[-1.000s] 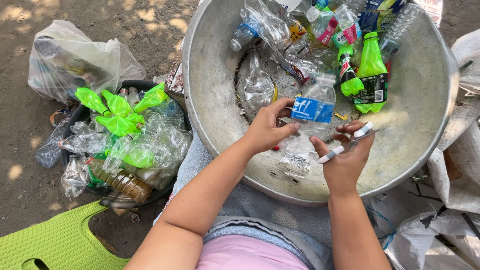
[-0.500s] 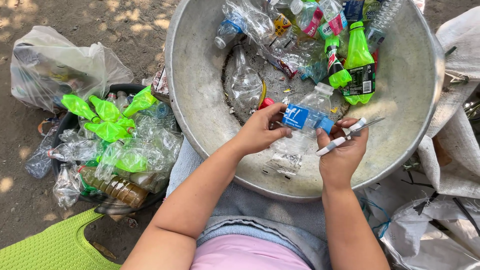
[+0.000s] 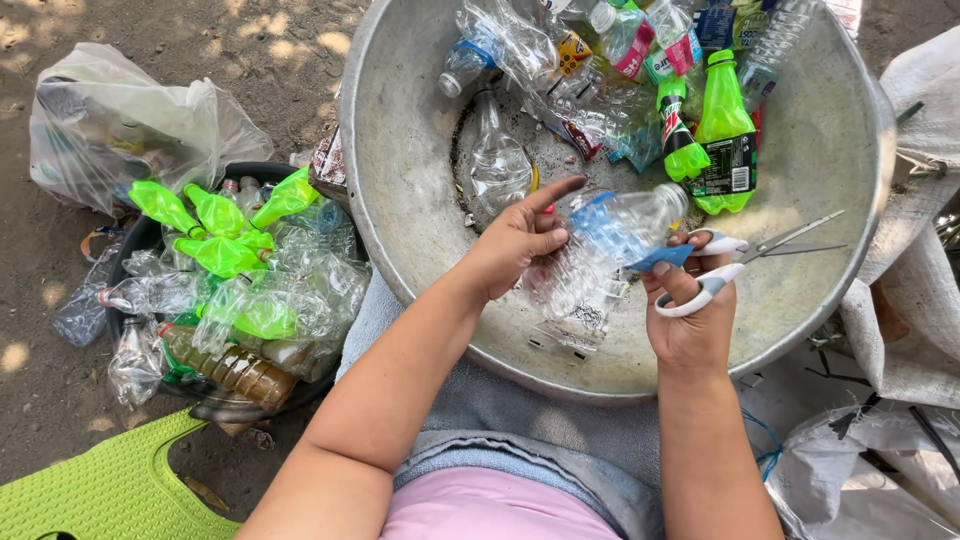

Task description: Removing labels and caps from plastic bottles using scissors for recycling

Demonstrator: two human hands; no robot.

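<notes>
Left hand: the left hand (image 3: 520,240) grasps the clear crushed plastic bottle with a blue label (image 3: 600,245) at its left side, pointer finger sticking up.
Right hand: the right hand (image 3: 690,310) has its fingers clenched in the loops of the white-handled metal scissors (image 3: 745,258). The blades point right and are a little apart. A thumb touches the blue label.
Bottle: it lies on its side between both hands, over the near part of the big round grey metal basin (image 3: 400,150).
Basin: more clear bottles and two bright green plastic bottles (image 3: 715,135) sit at its far side.
Left side: a black round tub (image 3: 235,405) full of squashed clear and green bottles stands on the dirt ground beside the basin.
Further out: a clear plastic bag (image 3: 120,125) lies behind the tub.
</notes>
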